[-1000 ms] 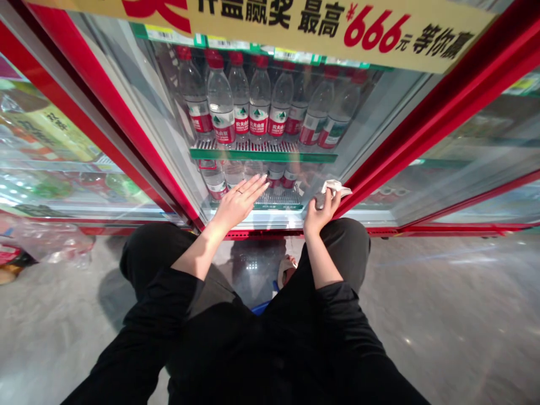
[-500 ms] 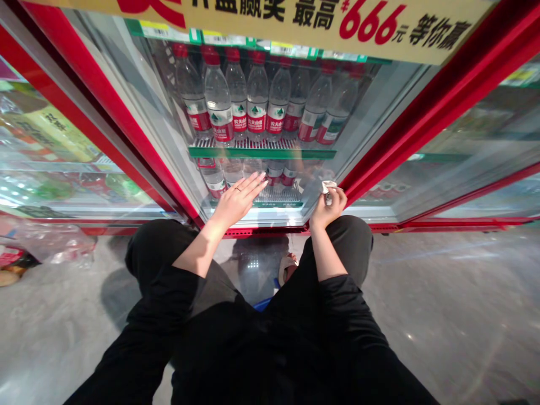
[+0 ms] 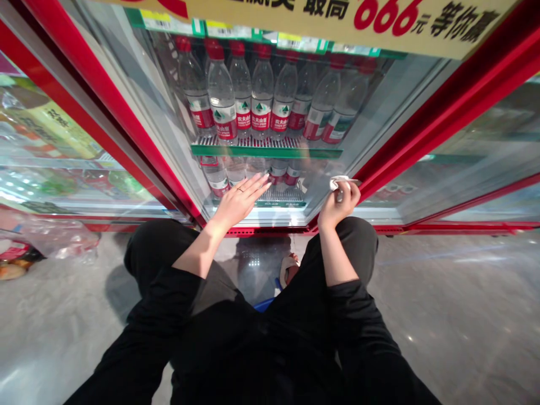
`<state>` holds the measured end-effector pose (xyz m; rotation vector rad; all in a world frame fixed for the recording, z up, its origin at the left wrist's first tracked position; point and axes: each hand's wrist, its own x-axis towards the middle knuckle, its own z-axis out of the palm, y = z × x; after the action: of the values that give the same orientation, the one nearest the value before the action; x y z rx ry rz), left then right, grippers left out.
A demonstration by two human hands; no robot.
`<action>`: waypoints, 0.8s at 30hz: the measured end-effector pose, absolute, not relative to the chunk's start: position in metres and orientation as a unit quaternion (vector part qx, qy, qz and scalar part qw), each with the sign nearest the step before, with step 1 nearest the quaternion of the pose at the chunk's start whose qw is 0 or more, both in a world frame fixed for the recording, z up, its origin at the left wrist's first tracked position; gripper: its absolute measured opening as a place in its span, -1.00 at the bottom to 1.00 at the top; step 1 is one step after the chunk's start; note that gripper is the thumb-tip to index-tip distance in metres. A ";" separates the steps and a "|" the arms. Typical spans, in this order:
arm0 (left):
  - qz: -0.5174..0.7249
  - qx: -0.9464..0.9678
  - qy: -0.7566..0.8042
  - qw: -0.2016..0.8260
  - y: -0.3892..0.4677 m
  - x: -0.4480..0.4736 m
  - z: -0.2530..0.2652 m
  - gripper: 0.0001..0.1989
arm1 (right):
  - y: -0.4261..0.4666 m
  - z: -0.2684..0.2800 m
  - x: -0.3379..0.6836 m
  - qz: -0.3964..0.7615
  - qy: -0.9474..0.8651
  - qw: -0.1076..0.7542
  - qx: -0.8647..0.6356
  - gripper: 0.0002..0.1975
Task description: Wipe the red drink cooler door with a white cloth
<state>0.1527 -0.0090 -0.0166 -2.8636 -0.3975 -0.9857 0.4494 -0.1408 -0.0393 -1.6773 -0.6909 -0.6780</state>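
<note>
One white cloth is gripped between the thumb and bent fingers of the right hand, at the lower right of the glass door, just beside the red frame. The fingers of the left hand are extended and hold nothing; the steep view does not settle whether they touch the pane. For good control of the cloth, a folded pad should lie between the fingertips and the glass, no loose corner should catch on the frame, and pressure should be even and light. The flat left hand would serve best as a steady brace, clear of the right hand's path. Counted outward: two hands; one cloth; one ring, on the left hand; one green shelf edge above the hands. Eight upper bottles can be counted along the front behind the glass, with more caps partly visible behind them. About five lower bottles show beneath, some covered by the left hand. Four price tags line the strip above, under one yellow banner. One clear plastic bag lies at far left.
</note>
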 end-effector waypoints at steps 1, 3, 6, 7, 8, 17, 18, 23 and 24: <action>-0.323 -0.936 -0.130 0.045 -0.009 0.153 -0.017 -0.25 | -0.142 -0.042 0.448 -0.297 -0.293 0.565 -0.712 -0.68; -0.320 -0.937 -0.130 0.045 -0.009 0.153 -0.017 -0.24 | -0.144 -0.050 0.442 -0.296 -0.303 0.562 -0.711 -0.66; -0.307 -0.941 -0.135 0.041 -0.010 0.153 -0.018 -0.21 | -0.143 -0.056 0.437 -0.290 -0.303 0.568 -0.708 -0.73; -0.305 -0.942 -0.136 0.041 -0.010 0.152 -0.019 -0.21 | -0.142 -0.055 0.438 -0.292 -0.296 0.572 -0.707 -0.78; -0.303 -0.942 -0.137 0.044 -0.010 0.152 -0.020 -0.21 | -0.142 -0.052 0.441 -0.296 -0.289 0.578 -0.703 -0.81; -0.283 -0.947 -0.144 0.049 -0.009 0.151 -0.026 -0.22 | -0.145 -0.048 0.447 -0.253 -0.319 0.554 -0.726 -0.69; -0.284 -0.947 -0.144 0.049 -0.009 0.151 -0.025 -0.22 | -0.144 -0.054 0.443 -0.242 -0.319 0.548 -0.734 -0.74; -0.290 -0.945 -0.138 0.058 -0.010 0.150 -0.023 -0.23 | -0.144 -0.062 0.441 -0.211 -0.256 0.564 -0.756 -0.79; -0.286 -0.946 -0.138 0.058 -0.010 0.149 -0.023 -0.23 | -0.143 -0.059 0.445 -0.216 -0.255 0.565 -0.754 -0.78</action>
<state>0.1494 -0.0097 -0.0233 -2.8674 -0.4194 -0.8668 0.4452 -0.1434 -0.0589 -1.7731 -0.5998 -0.5087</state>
